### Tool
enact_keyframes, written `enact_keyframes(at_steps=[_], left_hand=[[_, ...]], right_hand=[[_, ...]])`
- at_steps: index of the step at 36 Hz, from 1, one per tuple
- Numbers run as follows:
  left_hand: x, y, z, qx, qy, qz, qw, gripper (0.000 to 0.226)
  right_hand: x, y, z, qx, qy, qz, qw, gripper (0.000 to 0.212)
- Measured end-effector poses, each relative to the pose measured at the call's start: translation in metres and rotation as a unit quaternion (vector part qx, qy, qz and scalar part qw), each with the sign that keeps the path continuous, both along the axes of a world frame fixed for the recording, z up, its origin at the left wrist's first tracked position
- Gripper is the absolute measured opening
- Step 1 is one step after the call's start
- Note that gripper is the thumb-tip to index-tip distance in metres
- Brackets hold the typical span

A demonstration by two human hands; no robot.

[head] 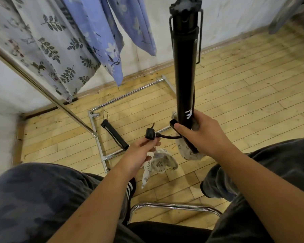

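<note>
A long black pump-like tube (184,71) stands upright in front of me, its ribbed head at the top of the view. My right hand (204,134) grips its lower end, together with a floral cloth (188,151) wrapped around the base. A thin black hose (170,137) curves from the tube's base to a small black connector (149,133), which my left hand (140,153) pinches. A second piece of floral cloth (156,163) hangs under my left hand; whether the fingers hold it is unclear.
A second black tube (115,135) lies on the wooden floor (253,95) inside a chrome rack base (102,151). Patterned sheets (63,50) hang from the rack's rail at upper left. My knees flank the view; a chrome chair frame (174,206) is below.
</note>
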State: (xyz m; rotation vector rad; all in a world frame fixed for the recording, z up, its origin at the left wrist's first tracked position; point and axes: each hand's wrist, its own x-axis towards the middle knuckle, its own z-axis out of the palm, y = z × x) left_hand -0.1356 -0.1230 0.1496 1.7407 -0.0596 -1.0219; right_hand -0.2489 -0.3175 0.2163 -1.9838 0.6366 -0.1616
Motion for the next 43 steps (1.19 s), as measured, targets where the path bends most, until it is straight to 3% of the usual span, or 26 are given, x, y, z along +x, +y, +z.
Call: enact_keyframes(at_steps=[4,12,16,18,21,28,34,40,43], left_hand=[[0.001,-0.002,0.005,-0.04,0.003,0.012,0.999,0.019],[0.0,-0.01,0.024,-0.116,0.043,0.007,0.992,0.024],[-0.002,-0.014,0.036,-0.139,0.071,-0.012,0.988,0.032],[-0.002,-0.014,0.037,-0.13,0.055,-0.037,0.989,0.037],[-0.002,-0.013,0.039,-0.117,0.045,-0.067,0.99,0.049],[0.0,-0.01,0.043,-0.067,-0.027,-0.08,0.994,0.033],[-0.004,-0.016,0.046,-0.038,-0.073,-0.065,0.994,0.029],[0.004,-0.014,0.037,-0.014,-0.031,0.038,0.999,0.021],[0.013,-0.015,0.027,0.05,0.019,0.11,0.992,0.022]], right_hand=[[0.0,-0.002,-0.002,0.011,0.013,-0.01,1.0,0.021],[0.001,-0.001,-0.012,-0.005,0.089,-0.007,0.996,0.044],[0.001,0.002,-0.014,0.018,0.076,0.004,0.997,0.033],[0.001,0.003,-0.012,0.033,0.055,-0.001,0.998,0.024],[0.0,0.003,-0.012,0.045,0.045,-0.004,0.998,0.033],[-0.003,0.003,-0.009,0.097,0.023,0.012,0.995,0.027],[-0.003,0.004,-0.014,0.071,0.023,0.015,0.997,0.025],[-0.001,0.002,-0.009,0.089,0.005,-0.022,0.996,0.026],[0.0,0.002,-0.001,0.127,-0.021,-0.041,0.991,0.02]])
